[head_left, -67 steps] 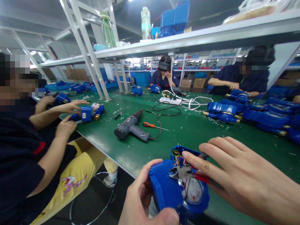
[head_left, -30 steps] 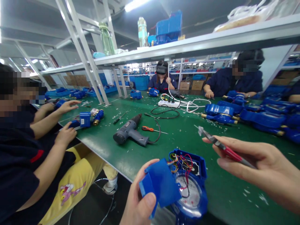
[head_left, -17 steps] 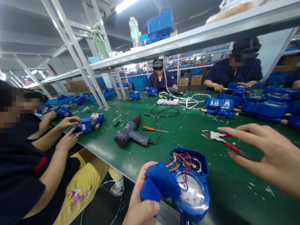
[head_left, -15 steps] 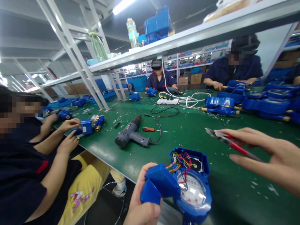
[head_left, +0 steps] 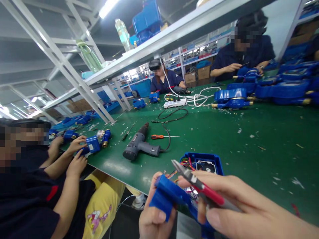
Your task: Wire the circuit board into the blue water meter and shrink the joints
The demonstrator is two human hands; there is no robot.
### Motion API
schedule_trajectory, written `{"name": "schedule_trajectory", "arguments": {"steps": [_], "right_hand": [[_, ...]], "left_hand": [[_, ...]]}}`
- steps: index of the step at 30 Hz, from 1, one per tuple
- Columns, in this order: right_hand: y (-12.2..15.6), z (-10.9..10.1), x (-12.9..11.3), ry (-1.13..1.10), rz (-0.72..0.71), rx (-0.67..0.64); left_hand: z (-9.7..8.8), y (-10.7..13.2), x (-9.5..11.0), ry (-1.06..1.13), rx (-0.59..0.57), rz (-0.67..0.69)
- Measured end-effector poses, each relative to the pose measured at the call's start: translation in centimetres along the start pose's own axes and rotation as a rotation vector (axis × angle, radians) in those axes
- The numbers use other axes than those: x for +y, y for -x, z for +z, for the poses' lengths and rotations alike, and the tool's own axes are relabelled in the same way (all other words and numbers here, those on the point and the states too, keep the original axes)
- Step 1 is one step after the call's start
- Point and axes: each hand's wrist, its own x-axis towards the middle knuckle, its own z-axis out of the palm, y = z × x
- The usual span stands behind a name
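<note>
My left hand (head_left: 156, 215) is closed on a blue plastic cover (head_left: 169, 194), tilted at the table's front edge. In my right hand (head_left: 239, 199) is a pair of red-handled cutting pliers (head_left: 203, 187), its jaws pointing up and left over the wires. Beneath lies a blue water meter (head_left: 219, 162) with its box open, showing a black part and coloured wires (head_left: 185, 162). My right hand and the pliers hide most of the meter's dial.
A grey heat gun (head_left: 141, 144) and an orange-handled screwdriver (head_left: 158, 136) lie beyond the meter. Further back are a white power strip (head_left: 174, 103) and several blue meters (head_left: 233, 99). At left a co-worker's hands (head_left: 77, 156) handle another meter. A shelf (head_left: 139, 54) crosses above.
My right hand has moved left with the pliers, from the right side of the table to over the open meter. The left hand still holds the blue cover.
</note>
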Motion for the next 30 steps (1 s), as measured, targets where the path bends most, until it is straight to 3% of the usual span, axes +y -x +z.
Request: {"name": "schedule_trajectory", "arguments": {"steps": [2,4,9,14,21,26,30], "right_hand": [[-1.4,0.6,-1.0,-0.046,-0.054,-0.083],[-2.1,0.8,-1.1,-0.111,0.001,-0.147],[-2.3,0.8,0.1,-0.299,0.245,-0.158],[-2.1,0.7,0.6,-0.346,0.344,-0.126],[-2.4,0.3,0.2,-0.459,0.339,-0.172],[-2.4,0.3,-0.2,-0.471,0.381,-0.161],[-2.6,0.4,-0.2,-0.511,0.402,-0.158]], "left_hand": [[0.0,-0.1,0.1,-0.060,0.019,-0.022],[0.2,-0.1,0.2,-0.175,0.082,-0.014],[0.5,-0.4,0.9,-0.564,0.311,0.238],[0.2,-0.6,2.5,-0.895,0.289,0.384],[0.2,0.1,3.6,-0.915,0.170,0.173],[0.8,0.5,3.1,-0.797,0.212,0.160],[0.8,0.9,3.3,-0.679,0.150,-0.018]]}}
